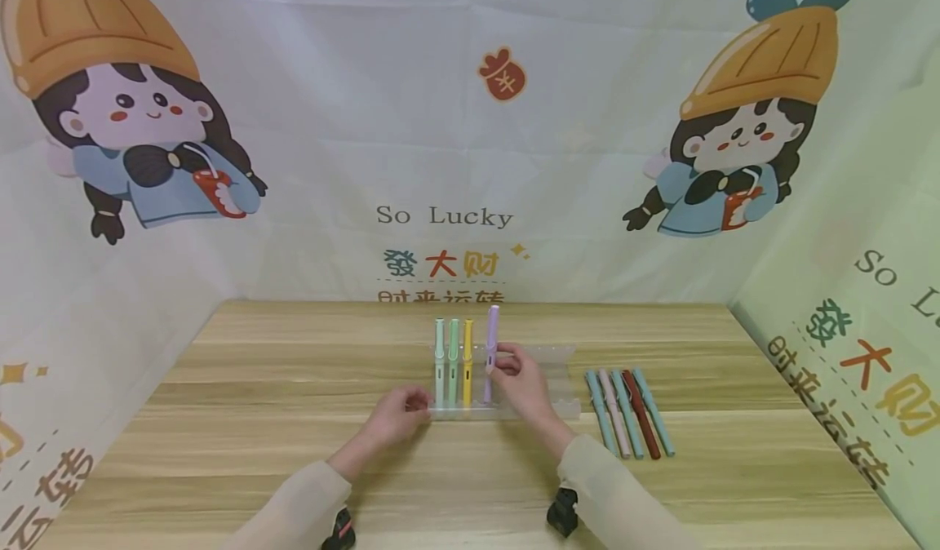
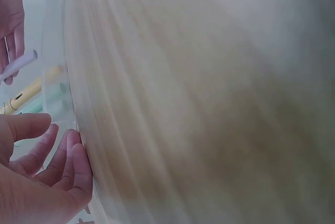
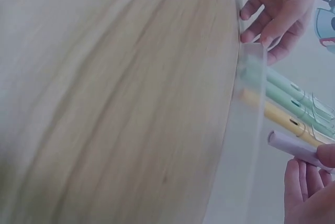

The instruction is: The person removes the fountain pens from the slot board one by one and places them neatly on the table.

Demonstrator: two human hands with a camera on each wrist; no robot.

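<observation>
A clear pen stand [image 1: 565,409] holds a pale mint pen [image 1: 440,370], a green pen [image 1: 454,370] and a yellow pen [image 1: 467,370], side by side in its left part. My left hand [image 1: 401,413] grips the stand's left front corner, thumb and fingertips at its end. Just right of the yellow pen, my right hand [image 1: 523,380] pinches a lilac pen [image 1: 494,326] between thumb and fingers. That lilac pen [image 3: 293,145] stands nearly upright, and its lower end shows apart from the stand's front wall [image 3: 243,145] in the right wrist view.
Right of the stand, several capped pens lie in a row on the wooden table [image 1: 257,403]: blue-green ones [image 1: 654,411], a pink one [image 1: 614,413] and a dark red one [image 1: 641,414]. A printed cloth [image 1: 587,166] hangs behind the table and along its sides.
</observation>
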